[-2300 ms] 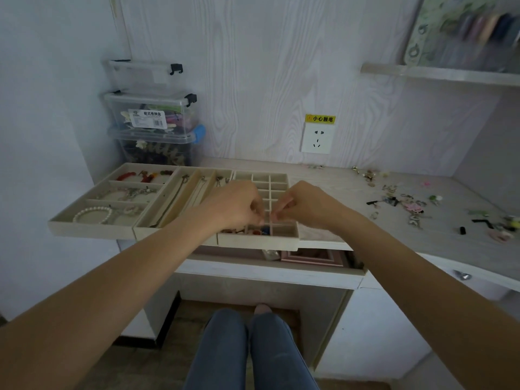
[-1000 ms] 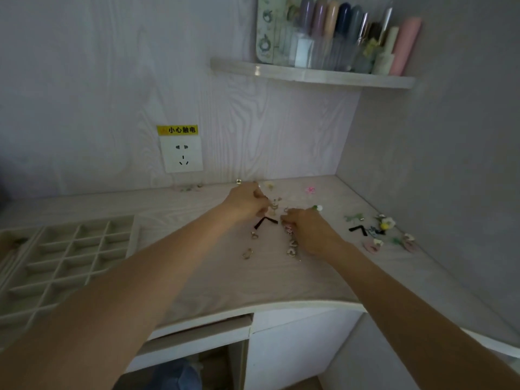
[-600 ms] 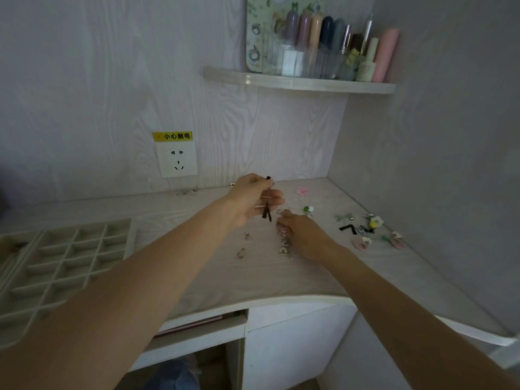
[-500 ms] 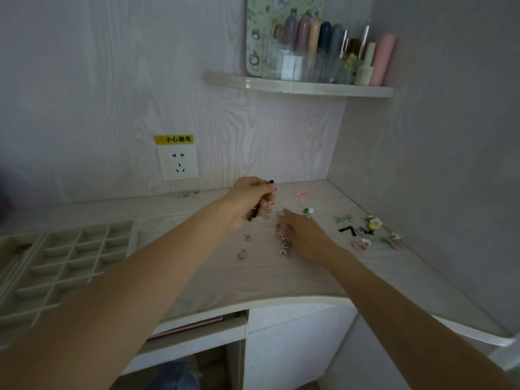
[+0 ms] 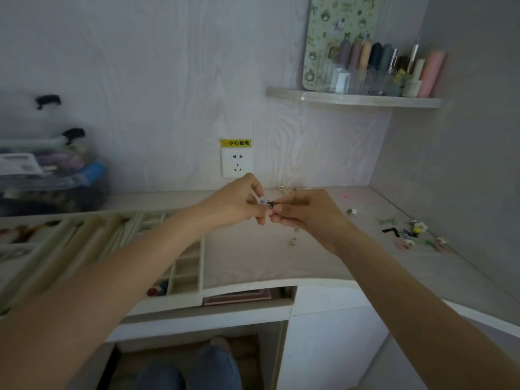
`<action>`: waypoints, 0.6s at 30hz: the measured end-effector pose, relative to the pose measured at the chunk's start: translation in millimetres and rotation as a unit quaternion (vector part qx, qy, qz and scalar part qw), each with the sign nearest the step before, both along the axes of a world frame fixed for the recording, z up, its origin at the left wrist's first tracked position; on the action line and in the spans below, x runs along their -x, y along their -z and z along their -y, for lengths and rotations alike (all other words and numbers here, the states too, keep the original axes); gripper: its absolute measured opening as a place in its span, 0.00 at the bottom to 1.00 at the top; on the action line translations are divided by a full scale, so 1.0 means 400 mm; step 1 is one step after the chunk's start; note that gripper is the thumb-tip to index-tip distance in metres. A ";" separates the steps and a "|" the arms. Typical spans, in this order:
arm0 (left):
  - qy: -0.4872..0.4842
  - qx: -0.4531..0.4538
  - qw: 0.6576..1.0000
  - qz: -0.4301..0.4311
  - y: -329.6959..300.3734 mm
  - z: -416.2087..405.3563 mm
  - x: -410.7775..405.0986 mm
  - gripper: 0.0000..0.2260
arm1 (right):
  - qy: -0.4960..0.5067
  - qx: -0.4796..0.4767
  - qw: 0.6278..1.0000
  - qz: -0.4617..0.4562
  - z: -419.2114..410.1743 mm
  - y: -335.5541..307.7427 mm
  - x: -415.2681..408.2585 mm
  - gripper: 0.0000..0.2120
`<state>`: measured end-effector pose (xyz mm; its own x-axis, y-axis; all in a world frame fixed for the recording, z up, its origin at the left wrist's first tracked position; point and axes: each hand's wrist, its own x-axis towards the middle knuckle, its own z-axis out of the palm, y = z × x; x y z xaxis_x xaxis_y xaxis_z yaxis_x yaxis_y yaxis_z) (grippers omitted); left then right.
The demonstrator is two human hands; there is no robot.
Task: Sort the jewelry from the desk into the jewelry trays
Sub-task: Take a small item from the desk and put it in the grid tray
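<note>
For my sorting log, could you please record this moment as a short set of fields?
left hand: pinches small dark jewelry piece
right hand: pinches the same piece from the other side
height: piece held above the desk
grid tray: left of the hands, mostly empty cells
loose jewelry: scattered at the desk's right end

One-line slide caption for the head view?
Both hands, left hand and right hand, pinch a small black hair clip above the desk.
</note>
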<state>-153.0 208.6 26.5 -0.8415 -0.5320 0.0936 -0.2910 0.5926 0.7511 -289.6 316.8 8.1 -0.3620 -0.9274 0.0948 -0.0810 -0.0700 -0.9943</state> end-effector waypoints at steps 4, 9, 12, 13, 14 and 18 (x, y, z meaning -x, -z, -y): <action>-0.047 -0.022 0.999 0.000 0.003 0.026 -0.141 0.01 | 0.007 -0.016 1.000 -0.025 0.029 0.015 -0.087 0.03; -0.094 -0.023 0.995 0.012 0.014 0.058 -0.295 0.03 | -0.019 -0.033 0.997 -0.065 0.069 0.028 -0.188 0.05; -0.113 -0.008 0.993 0.033 0.018 0.071 -0.348 0.05 | -0.021 -0.039 0.994 -0.098 0.089 0.029 -0.235 0.03; -0.122 0.001 0.992 0.038 0.022 0.076 -0.376 0.06 | -0.028 -0.046 0.992 -0.112 0.100 0.031 -0.260 0.03; -0.128 0.010 0.991 0.042 0.024 0.078 -0.388 0.07 | -0.030 -0.052 0.990 -0.126 0.106 0.031 -0.272 0.02; -0.164 0.046 0.984 0.059 0.043 0.086 -0.458 0.06 | -0.047 -0.067 0.978 -0.191 0.151 0.040 -0.344 0.03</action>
